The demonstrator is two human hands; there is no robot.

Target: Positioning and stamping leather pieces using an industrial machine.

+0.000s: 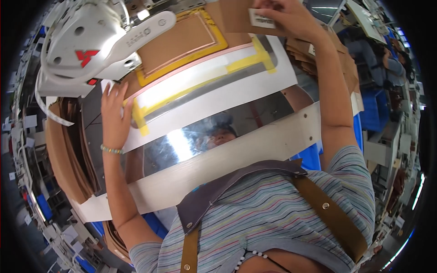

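My left hand lies with its fingers stretched out at the left end of a white sewing template, which has a clear strip edged with yellow tape. Up at the top right, my right hand is closed on a brown panel, its thumb at a white label with dark print. Whether the label is fixed to the panel, I cannot tell. Beyond the template, a yellow frame surrounds another brown piece. The white sewing machine head stands just beyond my left hand.
Brown pieces are stacked at the right, and more stand along the left side. A shiny metal plate and a pale table edge lie nearer my body. Another person sits at the far right.
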